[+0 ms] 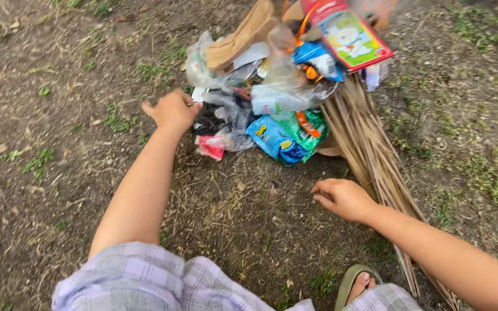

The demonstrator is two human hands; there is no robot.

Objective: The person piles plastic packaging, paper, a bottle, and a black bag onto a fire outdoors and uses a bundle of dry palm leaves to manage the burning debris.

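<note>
A heap of litter is piled on the bare ground, toward the far middle of the view. A cardboard piece is propped on the heap's far left part, and a flat carton lies on its far right. A crumpled wrapper is found at the heap's near edge, with a small packet just to its left. A bundle of dry fronds runs from under the heap's right side toward the near right. The left hand is set against the heap's left edge; the right hand is placed nearer, just left of the fronds. A sandalled foot is seen at the near edge.
</note>
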